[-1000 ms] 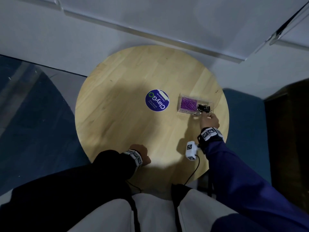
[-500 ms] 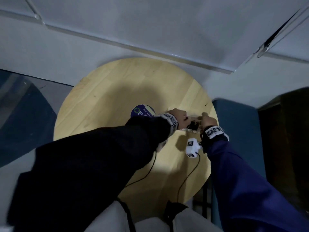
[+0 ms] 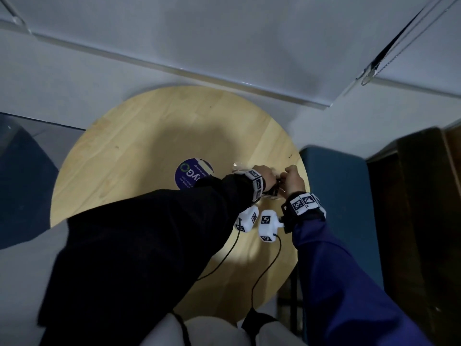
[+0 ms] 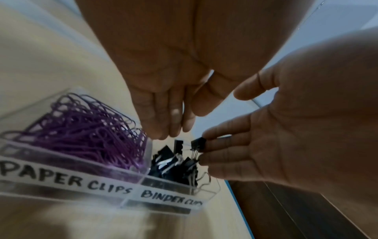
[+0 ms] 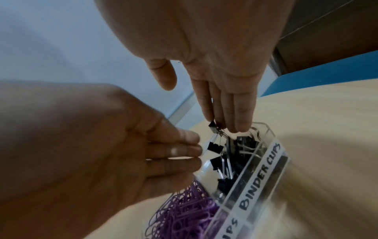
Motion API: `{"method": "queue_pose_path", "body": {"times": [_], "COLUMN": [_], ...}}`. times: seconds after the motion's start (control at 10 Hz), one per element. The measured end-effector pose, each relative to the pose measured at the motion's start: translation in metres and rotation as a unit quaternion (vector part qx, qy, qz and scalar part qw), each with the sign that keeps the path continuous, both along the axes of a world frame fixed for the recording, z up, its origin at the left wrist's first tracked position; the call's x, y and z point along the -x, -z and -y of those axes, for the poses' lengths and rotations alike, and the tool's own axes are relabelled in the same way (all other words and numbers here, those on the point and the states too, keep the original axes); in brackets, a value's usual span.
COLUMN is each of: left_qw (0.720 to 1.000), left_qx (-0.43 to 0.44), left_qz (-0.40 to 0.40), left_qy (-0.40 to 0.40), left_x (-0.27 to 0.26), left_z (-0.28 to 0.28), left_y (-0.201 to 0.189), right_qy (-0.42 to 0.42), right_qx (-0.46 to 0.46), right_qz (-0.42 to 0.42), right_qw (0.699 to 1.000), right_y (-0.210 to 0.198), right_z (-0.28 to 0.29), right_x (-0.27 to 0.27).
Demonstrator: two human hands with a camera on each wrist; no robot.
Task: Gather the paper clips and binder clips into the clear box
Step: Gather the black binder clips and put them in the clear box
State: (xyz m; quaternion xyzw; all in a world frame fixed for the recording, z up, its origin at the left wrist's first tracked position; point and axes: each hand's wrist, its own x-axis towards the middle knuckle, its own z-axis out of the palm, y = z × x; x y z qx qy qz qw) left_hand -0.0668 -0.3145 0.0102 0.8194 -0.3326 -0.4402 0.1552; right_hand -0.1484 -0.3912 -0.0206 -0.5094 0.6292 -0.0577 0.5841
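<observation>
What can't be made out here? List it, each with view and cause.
Head view: clear box almost wholly hidden behind left hand and right hand.
Right wrist view: paper clips label cut off by the bottom edge.
Left wrist view: blur hides whether the left hand touches the box.

Clear box [image 4: 131, 186]: two compartments, labelled PAPER CLIPS and BINDER CLIPS.
Paper clips [image 4: 85, 134]: purple, heaped in left compartment.
Left hand [image 4: 163, 80]: your fingers point down over the divider.
Right hand [image 4: 296, 129]: your fingertips pinch one black binder clip [image 4: 198, 143] above the binder-clip compartment.
</observation>
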Motion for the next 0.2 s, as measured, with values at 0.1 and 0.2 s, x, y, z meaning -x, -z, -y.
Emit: {"method": "queue_pose_path", "body": {"times": [0.1, 0.2], "left_qw": [0.994, 0.993], "left_qx": [0.085, 0.092], "left_qz": [0.013, 0.045], "left_qy": [-0.063, -0.064], "left_x": [-0.013, -0.029], "left_z": [-0.024, -0.071], "left_y": [-0.016, -0.024], "right_qy": [0.009, 0.005], "right_qx": [0.053, 0.117], "right_qz": [-0.007, -0.022], "right_qw": [0.999, 0.993], "right_y": [-0.001, -0.012], "right_z": [-0.005, -0.011], "right_x": [0.005, 0.02]}}
